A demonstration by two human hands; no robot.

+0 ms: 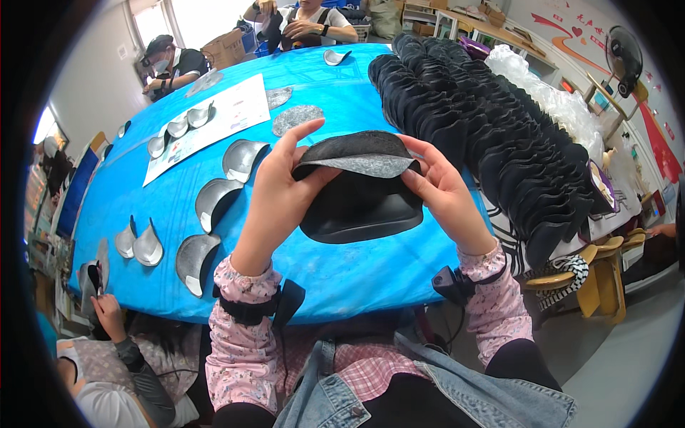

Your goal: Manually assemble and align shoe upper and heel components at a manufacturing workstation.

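Above the table's near half, my left hand (280,187) and my right hand (444,191) hold a curved black moulded piece (362,210) between them. A speckled grey felt-like layer (364,165) runs across its upper part, bowed between my fingers. Thumbs press on the near side at both ends, while the fingers wrap behind and are partly hidden. Whether the grey layer is fixed to the black piece, I cannot tell. Left of my left forearm lie curved grey-and-black pieces (217,200), and beyond my hands is a flat grey speckled oval (297,120).
Blue sheeting (342,285) covers the table. Rows of black curved pieces (492,135) are stacked along its right side, beside clear plastic bags (542,85). A printed sheet (221,118) carries several cups. People sit around the far and left edges; one person's hand (108,317) is at lower left.
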